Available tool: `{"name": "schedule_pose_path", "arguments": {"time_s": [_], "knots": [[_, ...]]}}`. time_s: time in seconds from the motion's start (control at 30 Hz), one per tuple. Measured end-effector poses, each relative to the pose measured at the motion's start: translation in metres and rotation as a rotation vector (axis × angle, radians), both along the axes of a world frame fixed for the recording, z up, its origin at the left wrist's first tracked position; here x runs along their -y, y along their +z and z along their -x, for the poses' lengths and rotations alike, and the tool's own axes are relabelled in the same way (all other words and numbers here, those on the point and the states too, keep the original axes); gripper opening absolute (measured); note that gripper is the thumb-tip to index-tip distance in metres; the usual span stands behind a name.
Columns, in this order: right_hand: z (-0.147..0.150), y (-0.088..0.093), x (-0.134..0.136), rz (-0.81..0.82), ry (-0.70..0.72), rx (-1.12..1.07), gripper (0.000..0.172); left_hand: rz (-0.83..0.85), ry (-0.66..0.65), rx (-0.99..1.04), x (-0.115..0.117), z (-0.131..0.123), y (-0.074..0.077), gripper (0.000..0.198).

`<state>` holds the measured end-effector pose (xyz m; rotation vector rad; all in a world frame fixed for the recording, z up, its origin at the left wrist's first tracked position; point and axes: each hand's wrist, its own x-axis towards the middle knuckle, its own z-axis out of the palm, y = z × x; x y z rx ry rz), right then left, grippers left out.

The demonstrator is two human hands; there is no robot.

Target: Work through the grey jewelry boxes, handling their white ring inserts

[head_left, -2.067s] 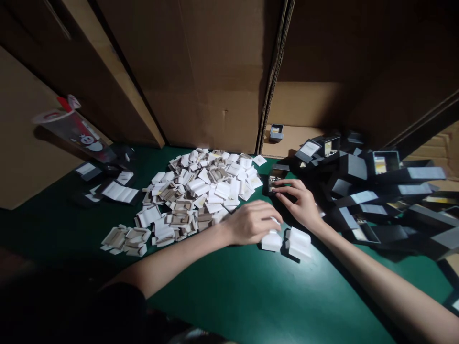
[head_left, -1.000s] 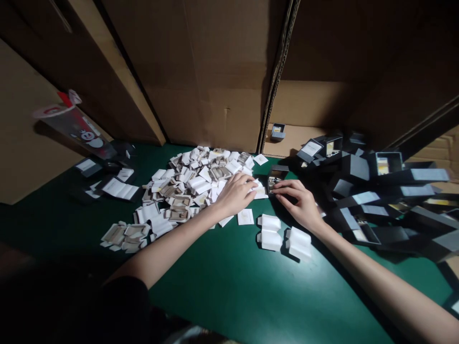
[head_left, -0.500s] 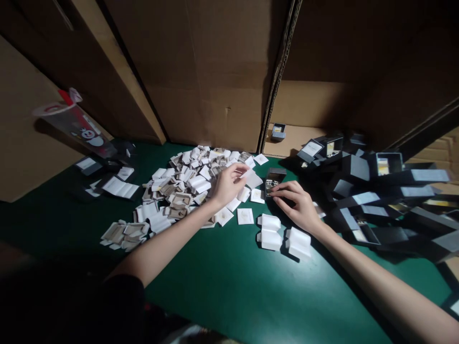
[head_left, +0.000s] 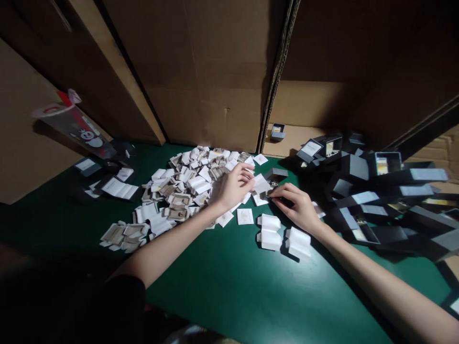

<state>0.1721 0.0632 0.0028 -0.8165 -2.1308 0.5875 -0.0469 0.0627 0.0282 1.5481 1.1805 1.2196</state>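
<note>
Had a green table point(head_left: 251, 286) below, with a heap of white inserts point(head_left: 195, 184) at its far middle. Had both forearms point(head_left: 172, 244) stretched inward from near left and near right. Set the right hand point(head_left: 298, 205), half-curled, at the near side of a small dark box point(head_left: 277, 173) — with fingertips close together, though could not tell whether gripping. Held the left hand point(head_left: 232, 188) by the heap's right side, with fingers bent — pinching a white card point(head_left: 261, 183) just left of the box.

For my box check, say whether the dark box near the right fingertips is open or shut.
Open: the dark box shows pale contents, partly behind the white card.
</note>
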Motion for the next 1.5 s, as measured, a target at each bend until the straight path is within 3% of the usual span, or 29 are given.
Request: {"name": "schedule_pose_path", "arguments": {"time_s": [0.17,0.3,0.47,0.63,0.73,0.83,1.13,1.33,1.5], "knots": [[0.001,-0.004,0.000,0.093,-0.072,-0.094,0.012,-0.071,-0.020,-0.235,0.008,-0.018,0.011,0.036],[0.001,0.000,0.000,0.095,-0.045,-0.190,0.014,-0.084,-0.073,-0.249,0.009,-0.022,0.010,0.037],[0.001,0.004,0.000,0.105,0.024,-0.133,0.017,-0.152,-0.064,-0.233,0.008,-0.022,0.004,0.040],[0.000,0.004,0.000,0.178,0.067,-0.157,0.019,-0.337,-0.088,-0.400,0.007,-0.019,0.001,0.074],[-0.001,0.006,0.000,0.199,0.119,-0.150,0.022,-0.236,-0.231,-0.454,0.007,-0.016,-0.002,0.093],[-0.001,0.007,0.001,0.195,0.132,-0.146,0.026,-0.141,-0.318,-0.486,0.009,-0.015,-0.003,0.091],[-0.002,0.006,0.003,0.127,0.019,-0.247,0.027,-0.132,-0.203,-0.574,0.011,-0.018,-0.008,0.097],[-0.004,-0.002,-0.002,0.213,-0.119,-0.351,0.020,-0.158,-0.166,-0.598,0.012,-0.018,-0.011,0.090],[-0.003,-0.002,-0.002,0.103,-0.150,-0.190,0.023,-0.147,-0.143,-0.595,0.012,-0.018,-0.013,0.090]]}}
